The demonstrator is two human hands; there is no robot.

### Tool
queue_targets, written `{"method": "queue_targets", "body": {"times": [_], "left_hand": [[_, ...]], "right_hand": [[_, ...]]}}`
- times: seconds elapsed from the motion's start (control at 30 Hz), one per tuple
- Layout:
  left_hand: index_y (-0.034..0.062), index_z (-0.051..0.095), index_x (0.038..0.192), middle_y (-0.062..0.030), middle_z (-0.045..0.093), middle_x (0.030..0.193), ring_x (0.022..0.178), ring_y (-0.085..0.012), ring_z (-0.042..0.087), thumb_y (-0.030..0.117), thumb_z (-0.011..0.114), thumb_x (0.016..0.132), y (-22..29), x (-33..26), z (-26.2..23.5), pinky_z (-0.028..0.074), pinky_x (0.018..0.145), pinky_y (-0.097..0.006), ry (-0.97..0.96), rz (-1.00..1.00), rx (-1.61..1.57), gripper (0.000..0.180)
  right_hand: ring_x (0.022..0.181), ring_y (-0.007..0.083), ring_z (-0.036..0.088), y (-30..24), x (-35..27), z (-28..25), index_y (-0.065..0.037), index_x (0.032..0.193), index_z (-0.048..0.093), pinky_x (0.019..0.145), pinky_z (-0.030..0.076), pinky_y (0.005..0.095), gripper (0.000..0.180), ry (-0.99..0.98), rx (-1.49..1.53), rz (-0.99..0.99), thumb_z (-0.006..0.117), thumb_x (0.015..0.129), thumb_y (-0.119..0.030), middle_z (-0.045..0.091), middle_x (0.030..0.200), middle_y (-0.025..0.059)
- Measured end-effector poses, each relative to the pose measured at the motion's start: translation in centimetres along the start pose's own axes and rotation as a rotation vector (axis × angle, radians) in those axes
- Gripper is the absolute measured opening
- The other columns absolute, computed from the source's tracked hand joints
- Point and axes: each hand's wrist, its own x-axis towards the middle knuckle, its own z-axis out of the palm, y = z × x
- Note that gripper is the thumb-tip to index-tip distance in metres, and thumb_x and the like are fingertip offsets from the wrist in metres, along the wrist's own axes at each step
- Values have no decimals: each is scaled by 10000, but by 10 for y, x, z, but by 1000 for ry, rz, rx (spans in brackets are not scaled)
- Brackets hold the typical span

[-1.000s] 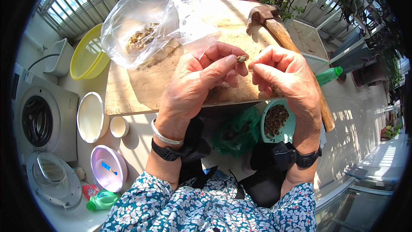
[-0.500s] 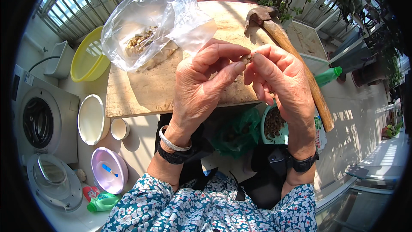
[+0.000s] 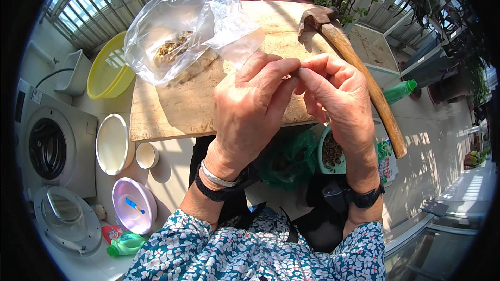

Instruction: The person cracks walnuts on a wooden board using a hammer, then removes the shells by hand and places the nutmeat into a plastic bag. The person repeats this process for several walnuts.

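both hands meet fingertip to fingertip above the wooden board (image 3: 172, 114): left hand (image 3: 250, 109) and right hand (image 3: 338, 99) pinched shut on something too small to tell.

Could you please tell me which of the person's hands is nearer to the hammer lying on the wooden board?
The right. The right hand sits just beside the hammer, close to its wooden handle. The left hand is farther away, on the other side of the right hand, fingertips meeting it.
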Motion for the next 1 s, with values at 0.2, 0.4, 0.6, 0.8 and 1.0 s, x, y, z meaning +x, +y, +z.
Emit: {"method": "queue_targets", "body": {"times": [0.2,0.4,0.6,0.8,1.0], "left_hand": [[-10,682,1019,-88,674,892,761,-138,643,-48,672,820,-2,-1,1,514,697,-239,-12,-97,-203,203],[-12,668,1075,-58,668,855,704,-117,620,40,627,909,3,-4,-2,510,637,-247,-39,-492,-728,180],[-58,643,1115,-77,666,891,701,-88,585,116,567,966,-1,-2,-8,508,660,-228,-85,-730,-1156,241],[-53,648,1071,-68,672,866,661,-79,573,128,563,971,-5,-4,-7,511,637,-221,-154,-718,-1221,223],[-38,649,1055,-66,673,860,671,-74,588,113,583,960,-7,-4,-10,500,627,-201,-192,-680,-1021,191]], "right_hand": [[499,30,494,0,0,1,23,1009,614,405,340,155,203,14,18,0,632,934,-165,643,773,58],[491,36,486,-3,-1,0,11,1008,616,400,333,160,174,27,24,-23,625,936,-147,641,774,70],[547,24,508,-2,-3,6,1,1043,634,455,363,157,169,137,-70,-172,650,911,-104,644,788,45],[647,15,564,0,-5,7,-15,1072,668,547,431,149,194,83,-38,-147,682,888,-76,676,814,6],[566,30,509,-1,-5,7,11,1042,644,469,363,156,167,82,-111,-163,653,881,-35,662,821,44]]}}
